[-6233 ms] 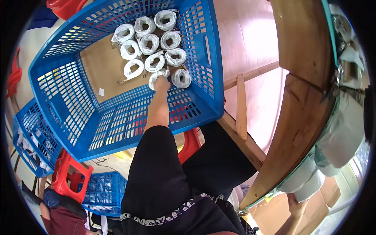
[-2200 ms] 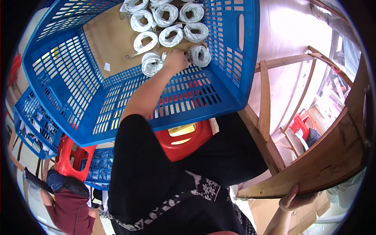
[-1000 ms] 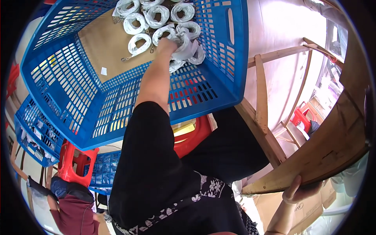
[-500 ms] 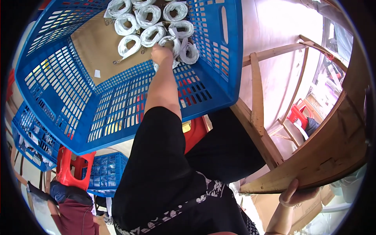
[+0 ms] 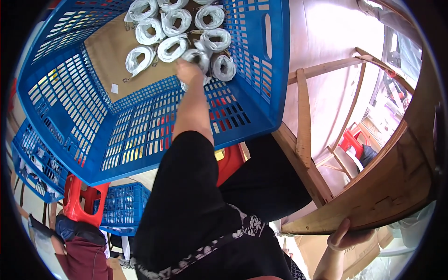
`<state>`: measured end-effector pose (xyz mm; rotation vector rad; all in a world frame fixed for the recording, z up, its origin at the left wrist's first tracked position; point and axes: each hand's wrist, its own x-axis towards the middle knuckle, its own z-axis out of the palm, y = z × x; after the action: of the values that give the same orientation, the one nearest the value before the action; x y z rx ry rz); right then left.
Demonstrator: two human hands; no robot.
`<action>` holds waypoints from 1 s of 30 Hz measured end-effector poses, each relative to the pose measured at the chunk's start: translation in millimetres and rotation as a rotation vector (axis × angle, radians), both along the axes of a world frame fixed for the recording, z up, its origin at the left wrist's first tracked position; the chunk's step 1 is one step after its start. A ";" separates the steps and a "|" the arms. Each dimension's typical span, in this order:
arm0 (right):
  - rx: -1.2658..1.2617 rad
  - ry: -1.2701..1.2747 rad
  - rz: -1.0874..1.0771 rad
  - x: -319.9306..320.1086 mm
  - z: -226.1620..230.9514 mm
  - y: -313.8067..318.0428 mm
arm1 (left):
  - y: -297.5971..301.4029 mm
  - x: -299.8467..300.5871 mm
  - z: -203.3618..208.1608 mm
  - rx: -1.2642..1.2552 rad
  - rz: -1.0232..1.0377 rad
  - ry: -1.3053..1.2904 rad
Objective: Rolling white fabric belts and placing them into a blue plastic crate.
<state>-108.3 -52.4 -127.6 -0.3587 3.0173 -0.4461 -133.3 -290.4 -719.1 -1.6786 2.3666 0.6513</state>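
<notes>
Several coiled white strips (image 5: 177, 22), some ending in small metal clips, stand in a large blue plastic crate (image 5: 70, 170). My left hand (image 5: 188, 72) reaches into the crate, its fingers closed at a white coil (image 5: 196, 60) in the nearest part of the group; the fingertips are partly hidden by the coil. Beside that coil lies another coil (image 5: 224, 68) by the crate's right wall. Low on the right, my right hand (image 5: 345, 237) grips the edge of a wooden tabletop (image 5: 373, 207), thumb against the board and fingers partly hidden behind it.
Brown cardboard (image 5: 105, 44) lines the crate's bottom, with a small white paper piece (image 5: 114, 88) on it. A red stool (image 5: 84, 200) and smaller blue crates (image 5: 123, 205) stand lower left. Another person in a maroon garment (image 5: 84, 256) is there. Wooden beams (image 5: 303, 116) rise at right.
My left hand has shifted slightly left and down with the coil at its fingers. Two neighbouring coils have moved left and nearer. My right hand keeps its hold on the tabletop.
</notes>
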 end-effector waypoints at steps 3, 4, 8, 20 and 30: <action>0.030 0.025 0.015 -0.5 -1.4 0.8 | 15.1 -21.6 22.8 0.075 -0.081 0.103; 0.030 0.034 0.014 -0.5 -1.3 1.4 | 13.1 -25.2 24.2 0.056 -0.115 0.150; 0.017 0.036 0.024 -4.8 -2.2 -5.1 | -35.9 -38.9 34.7 0.667 -0.431 -0.111; 0.026 0.058 -0.005 -4.5 -0.2 -5.3 | -56.6 19.4 14.5 0.972 -0.483 -0.183; 0.023 0.051 -0.015 -2.5 -1.1 -6.3 | -40.1 -17.6 41.5 0.843 -0.467 -0.496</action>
<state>-110.8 -58.7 -128.7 -0.3519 3.0741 -0.4092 -150.9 -330.5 -677.5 -0.7711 1.6619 0.8428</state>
